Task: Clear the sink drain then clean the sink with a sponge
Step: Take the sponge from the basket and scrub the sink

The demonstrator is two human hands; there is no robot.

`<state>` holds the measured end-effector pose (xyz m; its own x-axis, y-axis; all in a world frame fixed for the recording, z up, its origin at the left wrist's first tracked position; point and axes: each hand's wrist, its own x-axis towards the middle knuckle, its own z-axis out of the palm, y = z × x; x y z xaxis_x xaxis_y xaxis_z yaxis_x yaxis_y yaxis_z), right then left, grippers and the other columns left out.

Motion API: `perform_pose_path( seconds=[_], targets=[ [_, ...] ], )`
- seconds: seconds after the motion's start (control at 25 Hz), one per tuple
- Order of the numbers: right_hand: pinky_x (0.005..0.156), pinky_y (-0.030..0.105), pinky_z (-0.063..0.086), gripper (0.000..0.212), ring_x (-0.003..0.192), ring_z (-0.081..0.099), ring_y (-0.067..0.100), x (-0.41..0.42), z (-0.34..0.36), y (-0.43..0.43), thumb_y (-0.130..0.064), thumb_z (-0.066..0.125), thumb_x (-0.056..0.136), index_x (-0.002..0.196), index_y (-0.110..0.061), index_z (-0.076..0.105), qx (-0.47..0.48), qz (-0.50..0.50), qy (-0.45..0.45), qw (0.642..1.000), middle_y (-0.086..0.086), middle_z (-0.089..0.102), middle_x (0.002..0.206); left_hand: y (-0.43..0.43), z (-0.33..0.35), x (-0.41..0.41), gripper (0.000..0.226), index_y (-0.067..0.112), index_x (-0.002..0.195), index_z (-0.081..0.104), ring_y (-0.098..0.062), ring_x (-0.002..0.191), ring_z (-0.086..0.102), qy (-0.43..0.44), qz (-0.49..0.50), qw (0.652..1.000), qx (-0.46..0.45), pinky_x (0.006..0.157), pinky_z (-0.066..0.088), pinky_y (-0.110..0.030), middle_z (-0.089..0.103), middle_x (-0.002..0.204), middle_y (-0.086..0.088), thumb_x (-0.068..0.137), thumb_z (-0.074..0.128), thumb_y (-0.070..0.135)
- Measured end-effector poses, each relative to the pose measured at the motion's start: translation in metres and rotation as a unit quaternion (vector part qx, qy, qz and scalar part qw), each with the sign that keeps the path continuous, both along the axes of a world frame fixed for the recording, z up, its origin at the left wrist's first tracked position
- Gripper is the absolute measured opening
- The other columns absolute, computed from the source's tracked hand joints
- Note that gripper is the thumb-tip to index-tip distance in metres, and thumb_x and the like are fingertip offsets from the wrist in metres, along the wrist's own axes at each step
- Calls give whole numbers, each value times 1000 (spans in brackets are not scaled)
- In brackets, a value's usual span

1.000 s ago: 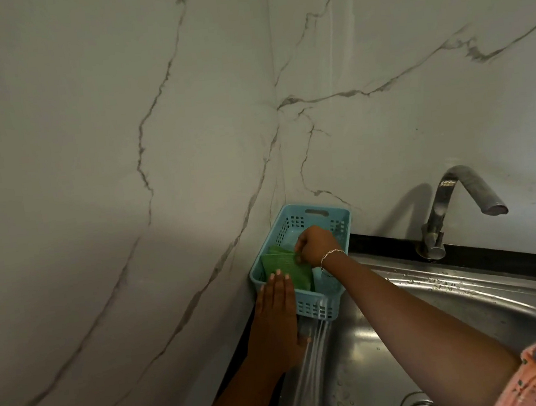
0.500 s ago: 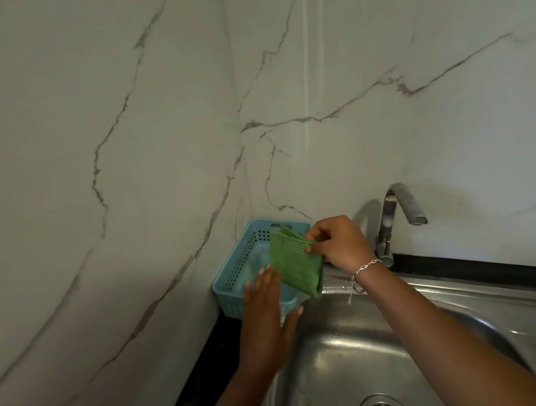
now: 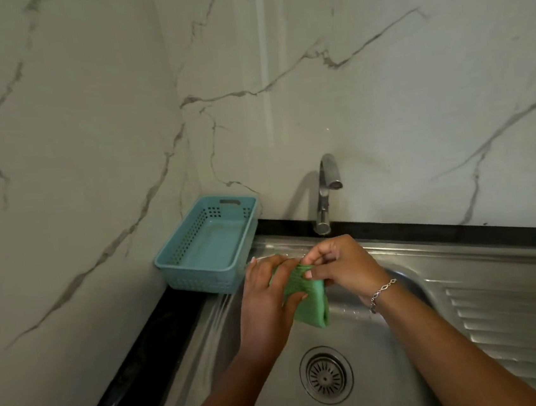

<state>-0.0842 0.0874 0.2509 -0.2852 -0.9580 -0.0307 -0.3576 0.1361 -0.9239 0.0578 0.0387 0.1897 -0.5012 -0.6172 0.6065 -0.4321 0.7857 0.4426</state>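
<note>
My two hands meet over the basin with the green sponge (image 3: 307,302) held between them. My left hand (image 3: 265,299) has its back turned up towards me, its fingers curled over the sponge's upper left part and its thumb pressed against the ribbed face, so it grips that side. My right hand (image 3: 341,266) pinches the bunched top edge of the sponge between thumb and forefinger, the other fingers curled in behind. A silver chain bracelet (image 3: 382,291) sits on my right wrist. The sponge hangs down from both grips, its lower end free in the air below my fingers and touching nothing else. Under my hands lies the stainless steel sink (image 3: 356,334), and its round drain strainer (image 3: 326,375) sits in the basin floor below the sponge, nearer to me, between my two forearms. Just beyond my right hand the chrome tap (image 3: 326,190) rises from the back edge, its spout bent over towards me. Beyond my left hand and a little to its left, a light blue perforated plastic basket (image 3: 202,281) stands in the corner, its near wall close to my left fingers but apart from them. The black desk (image 3: 138,365) runs along the sink's edge on the left of my left arm, and the ridged drainboard (image 3: 520,318) spreads out on the right of my right forearm. White marble wall panels (image 3: 86,122) with grey veins stand behind the basket and the tap.
</note>
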Motion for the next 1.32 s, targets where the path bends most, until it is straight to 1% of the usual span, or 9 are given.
perform_pose_path(
  seconds=[0.08, 0.16, 0.28, 0.4, 0.64, 0.88, 1.0, 1.2, 1.32],
  targets=[
    [60, 18, 49, 12, 61, 58, 14, -7, -6, 16, 10, 67, 74, 85, 3, 67, 5, 6, -14, 1000, 7, 62, 67, 11, 0, -8, 38, 12, 103, 64, -17, 102, 56, 12, -14, 1000, -5, 103, 35, -32, 66, 101, -6, 67, 70, 21],
    [60, 19, 51, 12, 62, 58, 16, -14, -10, 32, 8, 68, 74, 84, 0, 67, 2, 11, -58, 998, 14, 63, 73, 21, 0, -14, 29, 14, 95, 64, -7, 93, 49, 28, -20, 999, -7, 98, 37, -31, 67, 91, -1, 68, 69, 25],
    [58, 13, 53, 14, 62, 64, 9, -27, -15, 56, 2, 68, 77, 85, -9, 68, -19, 9, -149, 989, 8, 67, 75, 37, -1, -25, 22, 16, 87, 62, -5, 83, 46, 45, -11, 999, -15, 87, 35, -27, 68, 79, 1, 70, 65, 31],
    [66, 18, 57, 21, 71, 70, 7, -46, -20, 77, 3, 62, 81, 93, -12, 68, -17, 6, -220, 975, 0, 74, 79, 53, -2, -35, 21, 22, 87, 55, -8, 82, 47, 55, -5, 998, -8, 76, 32, -26, 68, 81, 0, 72, 56, 36],
    [69, 20, 59, 21, 73, 71, 9, -60, -34, 105, 7, 64, 78, 94, -6, 69, 0, -4, -195, 981, -2, 75, 78, 75, -10, -54, 20, 13, 78, 62, -24, 79, 63, 35, 2, 999, 15, 74, 34, -27, 69, 80, -2, 65, 68, 26],
    [73, 22, 56, 13, 74, 66, 12, -69, -49, 122, 4, 63, 80, 87, -7, 67, 7, -44, -211, 976, 7, 68, 83, 90, -15, -68, 24, 12, 83, 62, -9, 84, 50, 38, -27, 997, 58, 73, 32, -27, 66, 83, 0, 66, 67, 28],
    [71, 19, 54, 13, 74, 64, 13, -74, -51, 128, 2, 65, 79, 90, -5, 67, 5, -38, -200, 979, 7, 68, 82, 90, -15, -74, 23, 14, 84, 63, -5, 77, 50, 21, -48, 997, 64, 70, 35, -25, 65, 81, 3, 65, 69, 27],
    [76, 18, 52, 30, 86, 63, 14, -78, -59, 131, 3, 70, 74, 102, -6, 64, 17, -22, -168, 985, 7, 67, 94, 82, -19, -82, 14, 14, 74, 60, 1, 65, 45, 2, -87, 992, 93, 65, 32, -13, 52, 70, 16, 67, 72, 18],
    [78, 22, 51, 38, 91, 60, 19, -80, -63, 131, 11, 68, 73, 103, -8, 54, 53, -14, -143, 988, 10, 62, 100, 81, -20, -90, 19, 12, 75, 58, -11, 64, 52, -29, -122, 984, 124, 62, 35, -15, 54, 70, 11, 69, 76, 10]
  ],
)
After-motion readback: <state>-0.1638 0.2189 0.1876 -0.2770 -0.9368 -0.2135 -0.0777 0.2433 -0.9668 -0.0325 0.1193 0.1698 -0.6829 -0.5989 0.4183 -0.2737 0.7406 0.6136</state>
